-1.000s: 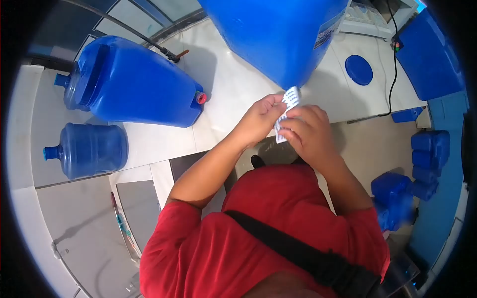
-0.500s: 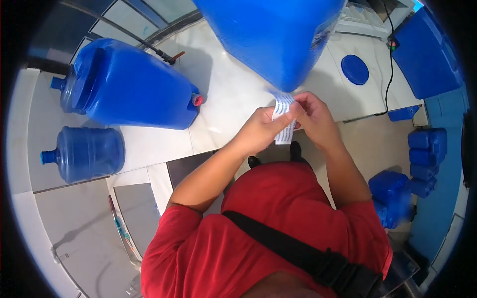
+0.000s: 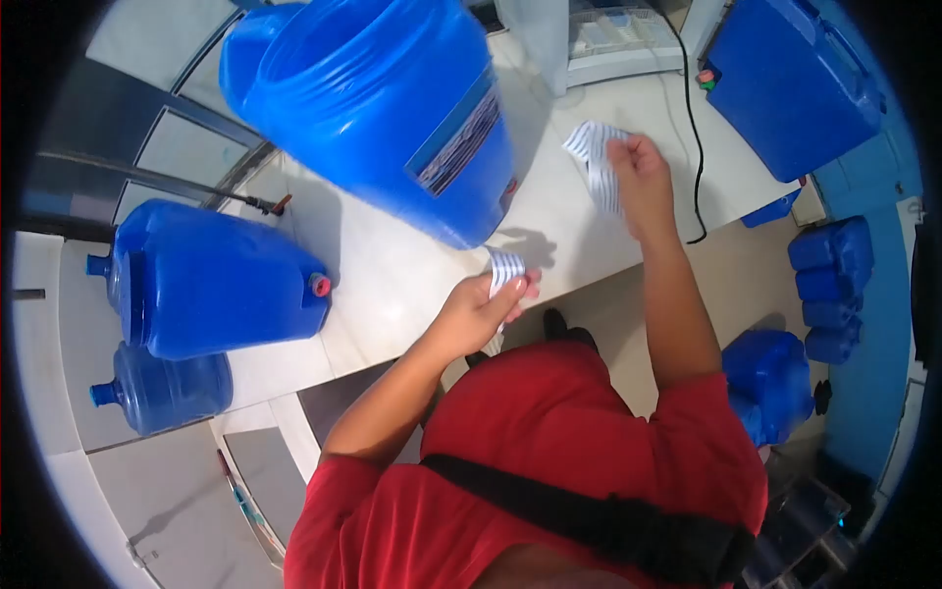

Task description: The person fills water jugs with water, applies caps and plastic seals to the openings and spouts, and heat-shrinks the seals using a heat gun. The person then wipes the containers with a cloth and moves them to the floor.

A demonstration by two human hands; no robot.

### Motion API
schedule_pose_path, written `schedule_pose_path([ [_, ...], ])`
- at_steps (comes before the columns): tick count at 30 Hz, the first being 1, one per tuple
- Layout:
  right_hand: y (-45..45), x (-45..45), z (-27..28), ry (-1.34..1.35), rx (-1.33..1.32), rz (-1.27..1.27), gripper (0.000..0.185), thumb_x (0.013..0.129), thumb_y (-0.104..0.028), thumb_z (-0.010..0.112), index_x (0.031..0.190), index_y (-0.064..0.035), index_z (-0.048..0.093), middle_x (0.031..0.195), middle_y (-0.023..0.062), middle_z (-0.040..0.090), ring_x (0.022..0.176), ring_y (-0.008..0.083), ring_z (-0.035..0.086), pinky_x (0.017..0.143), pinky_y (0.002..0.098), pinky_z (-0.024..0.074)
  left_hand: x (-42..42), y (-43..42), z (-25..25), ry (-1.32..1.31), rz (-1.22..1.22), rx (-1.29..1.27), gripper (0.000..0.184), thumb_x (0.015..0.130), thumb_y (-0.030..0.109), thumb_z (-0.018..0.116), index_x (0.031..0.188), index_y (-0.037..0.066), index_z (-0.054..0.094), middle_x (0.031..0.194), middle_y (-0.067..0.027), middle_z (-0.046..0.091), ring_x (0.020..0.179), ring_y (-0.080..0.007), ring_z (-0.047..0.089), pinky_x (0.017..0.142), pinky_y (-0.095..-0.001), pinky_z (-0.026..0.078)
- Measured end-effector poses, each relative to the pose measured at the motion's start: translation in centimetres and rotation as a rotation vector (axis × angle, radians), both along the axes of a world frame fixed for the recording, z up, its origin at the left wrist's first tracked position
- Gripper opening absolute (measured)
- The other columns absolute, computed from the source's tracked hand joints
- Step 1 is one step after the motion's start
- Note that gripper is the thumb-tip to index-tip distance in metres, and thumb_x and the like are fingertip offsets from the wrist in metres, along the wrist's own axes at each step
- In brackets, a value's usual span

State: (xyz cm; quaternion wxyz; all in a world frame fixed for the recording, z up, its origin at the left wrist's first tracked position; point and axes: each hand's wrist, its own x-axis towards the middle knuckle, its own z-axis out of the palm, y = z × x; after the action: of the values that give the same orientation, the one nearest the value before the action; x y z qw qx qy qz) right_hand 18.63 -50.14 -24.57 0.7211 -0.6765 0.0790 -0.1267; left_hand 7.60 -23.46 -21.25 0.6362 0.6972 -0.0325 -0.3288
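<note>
My left hand pinches a small printed white strip just below the bottom corner of a large open blue container. Farther right, my right hand is closed on another printed white strip, which hangs curled over the white counter. The two strips are apart. On the container's side is a dark printed label, and its wide round mouth shows no lid.
A blue container with a red spout cap lies left, beside a clear blue bottle. Another blue container stands at the upper right, near a black cable. Blue jugs sit on the floor.
My hands have moved apart, and each now holds a strip where both held paper together. The view has shifted, showing the large container's open mouth; the round blue lid is no longer visible.
</note>
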Motion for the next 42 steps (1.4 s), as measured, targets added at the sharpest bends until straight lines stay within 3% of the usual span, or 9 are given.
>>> schedule_pose_path([
  [10, -6.6, 27.3, 0.0, -0.343, -0.125, 0.017, 0.045, 0.091, -0.028, 0.071, 0.119, 0.0045, 0.057, 0.09, 0.0132, 0.073, 0.082, 0.0171, 0.068, 0.07, 0.0302, 0.0518, -1.2, 0.7, 0.4, -0.172, 0.052, 0.298, 0.044, 0.101, 0.027, 0.056, 0.135, -0.001, 0.051, 0.091, -0.0019, 0.07, 0.076, -0.0082, 0.059, 0.07, -0.0244, 0.048],
  [12, -6.5, 31.6, -0.7, -0.193, -0.625, -0.095, 0.042, 0.089, -0.026, 0.069, 0.117, 0.0047, 0.061, 0.103, 0.0195, 0.072, 0.096, 0.0288, 0.07, 0.081, 0.0388, 0.0539, -1.8, 0.6, 1.1, -0.088, 0.203, 0.195, 0.054, 0.101, 0.023, 0.056, 0.146, 0.002, 0.037, 0.092, -0.0025, 0.069, 0.074, -0.0072, 0.056, 0.062, -0.0217, 0.046],
  [15, -5.8, 35.6, -3.1, -0.065, -1.134, -0.174, 0.03, 0.087, -0.016, 0.066, 0.111, 0.002, 0.066, 0.098, 0.0186, 0.072, 0.095, 0.0295, 0.071, 0.081, 0.0427, 0.0545, -2.8, 1.1, 1.4, -0.057, 0.297, 0.237, 0.056, 0.1, 0.025, 0.057, 0.147, 0.003, 0.036, 0.098, -0.0041, 0.069, 0.074, -0.0075, 0.057, 0.058, -0.0206, 0.044],
  [16, -5.0, 34.2, -1.9, 0.034, -1.106, -0.102, 0.026, 0.085, -0.007, 0.059, 0.107, -0.0004, 0.07, 0.104, 0.0225, 0.07, 0.105, 0.0383, 0.066, 0.089, 0.0483, 0.052, -3.1, 1.1, 1.5, -0.061, 0.312, 0.24, 0.056, 0.1, 0.025, 0.057, 0.147, 0.003, 0.036, 0.098, -0.0041, 0.069, 0.074, -0.0075, 0.057, 0.058, -0.0206, 0.044],
  [26, -6.2, 37.5, -4.5, 0.057, -1.177, -0.166, 0.023, 0.089, -0.018, 0.056, 0.101, -0.0052, 0.071, 0.106, 0.0244, 0.069, 0.104, 0.0416, 0.066, 0.089, 0.0509, 0.0527, -5.4, 3.2, 1.2, -0.09, 0.555, -0.004, 0.06, 0.1, 0.035, 0.052, 0.146, -0.001, 0.036, 0.109, -0.009, 0.065, 0.077, -0.0107, 0.06, 0.065, -0.0236, 0.048],
  [34, -5.5, 24.7, 1.4, -0.209, -0.876, -0.152, 0.048, 0.093, -0.046, 0.059, 0.087, 0.0004, 0.066, 0.089, 0.0247, 0.068, 0.089, 0.0401, 0.067, 0.075, 0.0449, 0.0505, -4.6, 4.9, 1.6, -0.165, 0.633, -0.089, 0.046, 0.103, 0.022, 0.049, 0.141, -0.004, 0.045, 0.117, -0.0103, 0.065, 0.101, -0.0164, 0.061, 0.094, -0.0317, 0.048],
  [37, -4.0, 10.1, 6.6, -0.122, -0.812, 0.337, 0.04, 0.097, -0.035, 0.058, 0.083, 0.0023, 0.06, 0.069, 0.0075, 0.057, 0.07, 0.014, 0.052, 0.067, 0.032, 0.0439, -4.6, 6.3, 2.7, -0.21, 0.731, -0.152, 0.043, 0.102, 0.017, 0.053, 0.139, -0.004, 0.047, 0.117, -0.0118, 0.068, 0.103, -0.0167, 0.063, 0.093, -0.0321, 0.049],
  [38, -2.7, 5.1, 8.9, 0.088, -0.614, 0.576, 0.032, 0.095, -0.028, 0.062, 0.082, 0.001, 0.06, 0.07, 0.0045, 0.058, 0.071, 0.0114, 0.054, 0.068, 0.0286, 0.0445, -4.7, 6.9, 3.2, -0.237, 0.784, -0.157, 0.042, 0.102, 0.015, 0.055, 0.138, -0.005, 0.049, 0.115, -0.0123, 0.069, 0.104, -0.0169, 0.064, 0.092, -0.0318, 0.05],
  [42, 7.4, -5.2, 11.5, -0.172, -0.332, 1.12, 0.016, 0.09, -0.015, 0.07, 0.092, 0.0003, 0.066, 0.083, 0.0045, 0.063, 0.08, 0.0116, 0.059, 0.071, 0.0294, 0.0488, -5.3, 8.9, 4.0, -0.376, 0.784, -0.179, 0.029, 0.096, 0.01, 0.064, 0.123, -0.002, 0.064, 0.103, -0.0078, 0.072, 0.092, -0.0124, 0.066, 0.081, -0.0278, 0.052],
])
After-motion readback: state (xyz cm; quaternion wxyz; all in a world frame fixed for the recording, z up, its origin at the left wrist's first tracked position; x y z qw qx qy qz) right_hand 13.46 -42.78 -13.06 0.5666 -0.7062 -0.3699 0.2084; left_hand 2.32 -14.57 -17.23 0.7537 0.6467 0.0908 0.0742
